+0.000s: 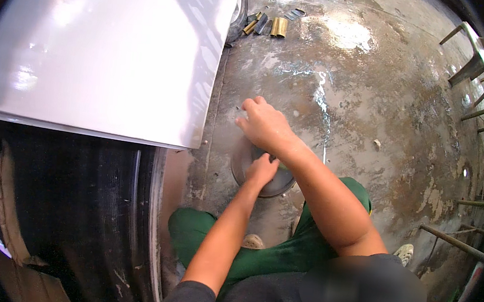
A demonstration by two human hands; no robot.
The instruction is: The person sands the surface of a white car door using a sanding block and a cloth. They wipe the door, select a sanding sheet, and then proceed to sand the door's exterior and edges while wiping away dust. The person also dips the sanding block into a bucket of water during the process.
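Note:
A round grey basin or bucket (pixel 277 190) of liquid sits on the wet floor between my knees. My left hand (pixel 261 171) is over it with the fingers curled closed, and a small dark greenish thing shows at the fingertips, too little of it to name. Above and beyond it, my right hand (pixel 264 124) hovers past the basin's far side, its thumb and bent fingers apart, with nothing visible between them. Part of the basin is hidden beneath both hands and the right forearm.
A large glossy white vehicle panel (pixel 106 53) fills the upper left, with a dark opening (pixel 77 194) below it. Near a tyre (pixel 239 18) lie several brass-coloured and dark curved pieces (pixel 279 27). Metal-legged stands (pixel 474 62) line the right side. A small pale scrap (pixel 377 144) lies on the floor.

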